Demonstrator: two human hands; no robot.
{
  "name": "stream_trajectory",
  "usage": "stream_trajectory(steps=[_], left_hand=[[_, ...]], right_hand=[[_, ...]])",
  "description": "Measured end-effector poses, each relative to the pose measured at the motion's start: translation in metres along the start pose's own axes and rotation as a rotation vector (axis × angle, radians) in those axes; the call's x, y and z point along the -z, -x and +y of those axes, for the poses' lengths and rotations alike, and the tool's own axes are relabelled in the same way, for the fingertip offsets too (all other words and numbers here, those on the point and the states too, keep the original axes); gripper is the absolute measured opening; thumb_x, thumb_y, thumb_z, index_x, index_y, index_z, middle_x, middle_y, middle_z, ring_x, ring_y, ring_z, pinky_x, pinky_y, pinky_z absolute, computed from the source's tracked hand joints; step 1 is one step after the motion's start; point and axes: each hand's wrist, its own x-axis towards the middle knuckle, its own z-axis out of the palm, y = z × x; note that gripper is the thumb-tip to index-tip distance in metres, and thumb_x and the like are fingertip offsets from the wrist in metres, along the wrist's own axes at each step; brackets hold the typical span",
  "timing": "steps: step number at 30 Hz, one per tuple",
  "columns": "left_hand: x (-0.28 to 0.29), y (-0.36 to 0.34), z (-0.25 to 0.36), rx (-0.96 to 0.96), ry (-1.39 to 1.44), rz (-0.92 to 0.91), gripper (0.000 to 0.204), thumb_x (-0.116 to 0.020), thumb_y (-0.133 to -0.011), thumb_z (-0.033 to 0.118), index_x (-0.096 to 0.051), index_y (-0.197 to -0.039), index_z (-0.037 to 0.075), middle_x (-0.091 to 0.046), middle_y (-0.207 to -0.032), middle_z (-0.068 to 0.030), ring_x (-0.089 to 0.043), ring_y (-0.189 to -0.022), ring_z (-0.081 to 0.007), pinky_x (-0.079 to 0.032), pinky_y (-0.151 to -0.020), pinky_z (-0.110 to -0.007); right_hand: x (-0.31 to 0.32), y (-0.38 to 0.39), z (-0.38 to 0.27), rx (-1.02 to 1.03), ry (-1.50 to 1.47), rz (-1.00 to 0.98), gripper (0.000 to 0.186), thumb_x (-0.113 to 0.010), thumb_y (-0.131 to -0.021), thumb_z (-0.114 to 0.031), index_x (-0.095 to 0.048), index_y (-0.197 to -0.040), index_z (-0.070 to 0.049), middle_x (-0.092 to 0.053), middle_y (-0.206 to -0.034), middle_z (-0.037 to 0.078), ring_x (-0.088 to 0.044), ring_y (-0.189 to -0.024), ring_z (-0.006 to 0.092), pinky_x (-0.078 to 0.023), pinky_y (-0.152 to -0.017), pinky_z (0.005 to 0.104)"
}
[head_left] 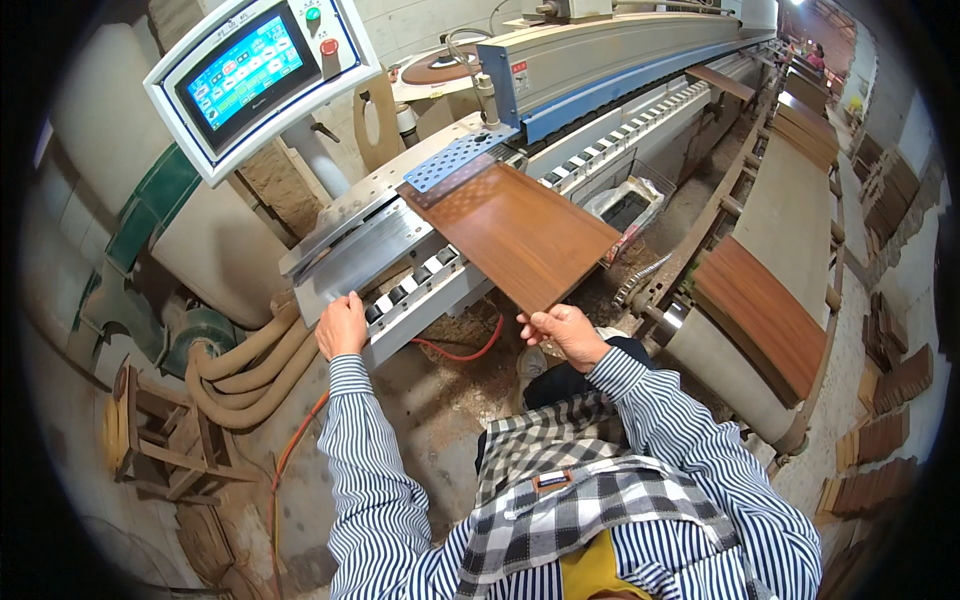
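A brown wood-grain board (515, 230) lies at a slant across the machine's infeed bed. Its far end reaches under a blue perforated plate (450, 160); its near corner juts out toward me. My right hand (568, 335) pinches that corner between thumb and fingers. To the left, my left hand (343, 325) is closed at the near end of the grey metal table (375, 255), fingers curled against its edge. Beside it runs a row of black rollers (398, 294) on a white rail. Whatever lies under the left fingers is hidden.
A control panel with a lit touchscreen (245, 75) stands at upper left. On the right, a belt conveyor (785, 205) carries more brown boards (765, 315). Beige hoses (250, 385) and a red cable (465, 352) lie low. Stacked boards (870, 495) stand at far right.
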Motion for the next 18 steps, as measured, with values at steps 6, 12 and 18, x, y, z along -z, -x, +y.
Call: stream_trajectory(steps=[6,12,18], left_hand=[[-0.003,-0.002,-0.001,0.004,-0.019,0.006,0.038,-0.043,-0.087,0.038,-0.067,-0.087,0.008,-0.063,-0.086,-0.0185,-0.06,-0.081,-0.0358,-0.046,-0.073,-0.044],[-0.002,0.0,0.001,0.024,-0.01,0.001,0.038,-0.042,-0.087,0.038,-0.067,-0.088,0.009,-0.063,-0.087,-0.0191,-0.06,-0.082,-0.0365,-0.046,-0.074,-0.044],[-0.011,-0.009,-0.003,-0.017,-0.019,-0.028,0.044,-0.039,-0.086,0.042,-0.067,-0.092,0.009,-0.063,-0.094,-0.0186,-0.059,-0.088,-0.0366,-0.045,-0.076,-0.047]], right_hand=[[0.034,-0.001,-0.015,0.011,-0.031,0.152,0.032,-0.058,-0.086,-0.033,-0.06,-0.083,-0.001,-0.061,-0.067,0.004,-0.057,-0.06,0.01,-0.047,-0.059,0.0219],[0.062,-0.003,-0.034,0.037,-0.008,0.384,0.039,-0.058,-0.084,-0.042,-0.059,-0.077,-0.004,-0.057,-0.061,0.002,-0.052,-0.054,0.0092,-0.043,-0.053,0.0215],[0.099,0.012,-0.043,0.148,-0.076,0.533,0.039,-0.055,-0.086,-0.044,-0.059,-0.096,-0.007,-0.059,-0.07,0.001,-0.052,-0.057,0.0061,-0.042,-0.054,0.02]])
